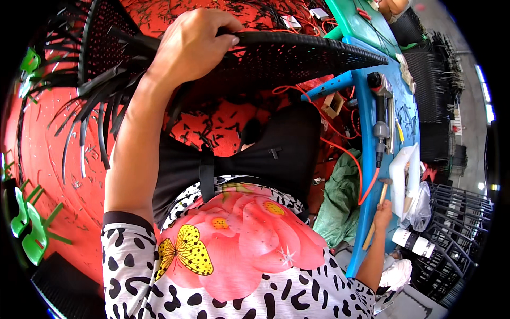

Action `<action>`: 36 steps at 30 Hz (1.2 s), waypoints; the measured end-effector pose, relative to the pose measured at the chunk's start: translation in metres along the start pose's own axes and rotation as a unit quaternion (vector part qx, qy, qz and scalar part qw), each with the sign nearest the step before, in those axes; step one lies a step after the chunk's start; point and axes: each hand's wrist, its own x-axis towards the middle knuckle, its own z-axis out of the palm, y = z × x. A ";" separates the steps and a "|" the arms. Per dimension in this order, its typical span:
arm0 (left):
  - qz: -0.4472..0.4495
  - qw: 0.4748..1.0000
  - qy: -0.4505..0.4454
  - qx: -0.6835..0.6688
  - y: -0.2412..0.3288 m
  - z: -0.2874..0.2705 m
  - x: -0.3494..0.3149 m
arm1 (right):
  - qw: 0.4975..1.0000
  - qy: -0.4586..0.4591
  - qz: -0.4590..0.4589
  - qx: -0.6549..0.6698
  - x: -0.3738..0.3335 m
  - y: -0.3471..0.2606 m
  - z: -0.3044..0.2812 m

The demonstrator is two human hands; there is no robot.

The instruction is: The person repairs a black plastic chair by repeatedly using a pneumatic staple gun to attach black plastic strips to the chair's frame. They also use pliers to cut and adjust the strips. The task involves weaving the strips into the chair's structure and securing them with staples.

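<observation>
My left hand (192, 47) is closed over the upper edge of a black woven panel (297, 56), which lies tilted across my lap. Loose black strips (101, 95) hang from the panel's left end. At the right, my right hand (382, 215) is wrapped round the wooden handle of a hammer (369, 237), over the edge of a blue table (366, 95). The hammer's small head sticks out above my fist. On that table, a grey and black air tool (380, 119) lies with a red hose at its end.
Beside the hammer stand a white tray (411, 165) and a white cylinder (413, 242). A green cloth (340, 199) hangs by the table. Red hose (334, 142) loops near my knee. Black scraps litter the red floor (79, 212). Green chairs (33, 234) are left; another person's hand (392, 7) shows top right.
</observation>
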 end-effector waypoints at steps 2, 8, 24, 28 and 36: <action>-0.007 0.998 0.022 -0.050 -0.002 0.002 0.002 | 0.999 0.034 -0.009 0.031 -0.001 0.006 0.004; -0.002 0.990 0.120 -0.070 0.002 0.007 -0.003 | 0.916 -0.005 0.076 0.394 -0.001 -0.095 -0.058; -0.021 0.986 0.113 -0.124 0.006 0.004 -0.008 | 0.741 -0.021 -0.570 0.355 -0.017 -0.452 -0.141; -0.020 0.984 0.114 -0.138 0.006 0.006 -0.009 | 0.753 -0.019 -0.560 0.345 -0.009 -0.456 -0.147; -0.030 0.985 0.110 -0.131 0.008 0.005 -0.011 | 0.702 0.045 -0.621 0.346 -0.012 -0.457 -0.123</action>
